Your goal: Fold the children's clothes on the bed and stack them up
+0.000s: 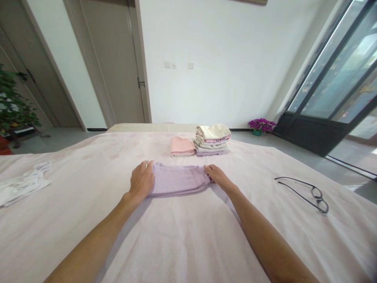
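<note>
A folded lavender ribbed garment (pixel 178 180) lies flat on the bed in front of me, in a long strip from left to right. What kind of garment it is does not show. My left hand (pixel 142 180) is closed over its left end, the fingertips partly hidden by the hand and cloth. At the right end, my right hand (pixel 216 175) pinches the layered edge between thumb and fingers. Just beyond the garment sit a folded pink cloth (pixel 182 146) and, touching it, a stack of folded clothes (pixel 212 140) in cream, white, pink and lavender.
The pale pink sheet (pixel 182 236) covers the bed. White crumpled clothing (pixel 25 184) lies at the far left. Black-framed glasses (pixel 316 196) rest on the right with temples unfolded. Purple flowers (pixel 262 125) stand on the floor behind; a leafy plant (pixel 14 102) is at left.
</note>
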Tool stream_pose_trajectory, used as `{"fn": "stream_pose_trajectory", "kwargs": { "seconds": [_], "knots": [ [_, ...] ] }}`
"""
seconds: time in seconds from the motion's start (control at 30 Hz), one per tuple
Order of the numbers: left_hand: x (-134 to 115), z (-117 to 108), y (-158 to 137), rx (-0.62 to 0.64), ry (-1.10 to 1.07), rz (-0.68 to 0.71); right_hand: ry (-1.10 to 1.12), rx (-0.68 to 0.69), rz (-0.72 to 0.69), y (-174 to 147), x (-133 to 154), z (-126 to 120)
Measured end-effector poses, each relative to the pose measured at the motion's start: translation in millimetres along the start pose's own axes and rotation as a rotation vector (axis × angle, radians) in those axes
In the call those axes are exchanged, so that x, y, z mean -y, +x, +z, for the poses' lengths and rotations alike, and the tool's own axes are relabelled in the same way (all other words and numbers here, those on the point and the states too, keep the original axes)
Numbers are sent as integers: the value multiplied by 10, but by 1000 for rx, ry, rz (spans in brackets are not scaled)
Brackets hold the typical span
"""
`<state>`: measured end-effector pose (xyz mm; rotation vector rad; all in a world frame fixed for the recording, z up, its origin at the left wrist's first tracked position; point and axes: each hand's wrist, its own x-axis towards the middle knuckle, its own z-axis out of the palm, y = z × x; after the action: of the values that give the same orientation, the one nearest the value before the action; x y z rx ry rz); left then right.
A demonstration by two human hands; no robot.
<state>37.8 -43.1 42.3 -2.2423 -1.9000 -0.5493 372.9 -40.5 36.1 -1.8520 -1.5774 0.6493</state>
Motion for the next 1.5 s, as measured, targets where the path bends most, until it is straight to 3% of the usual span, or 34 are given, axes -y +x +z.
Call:
{"fn": "stream_pose_trajectory", "kwargs": {
  "seconds": [0.07, 0.17, 0.27, 0.33, 0.47, 0.93, 1.0, 1.13, 1.2, 1.33, 1.5],
  "knots": [
    [-126, 10, -7, -19, -70, 151, -89, -99, -45, -64, 80, -21],
    [-234, 116, -17, 67, -128, 271, -314, -206, -353, -211, 274, 43],
    [-215, 258, -39, 146, -105, 254, -518, -109, -659, -347, 420, 204],
    [-152, 322, -53, 174, -93, 242, -613, -17, -724, -397, 426, 316],
    [-3, 333, -69, 226, -78, 222, -718, 69, -679, -406, 291, 416],
    [360, 328, -172, 277, -189, 201, -723, 57, -644, -422, 142, 364],
    [394, 306, -186, 232, -243, 124, -714, 71, -626, -418, 150, 350],
    [434, 180, -180, 96, -322, -197, -686, 91, -575, -418, 247, 281],
    [446, 86, -157, 128, -343, -304, -669, 52, -583, -433, 353, 248],
    [430, -69, -117, 338, -324, -353, -636, 19, -656, -482, 627, 284],
    [363, -50, -128, 352, -205, -336, -625, 118, -811, -470, 801, 580]
  ]
}}
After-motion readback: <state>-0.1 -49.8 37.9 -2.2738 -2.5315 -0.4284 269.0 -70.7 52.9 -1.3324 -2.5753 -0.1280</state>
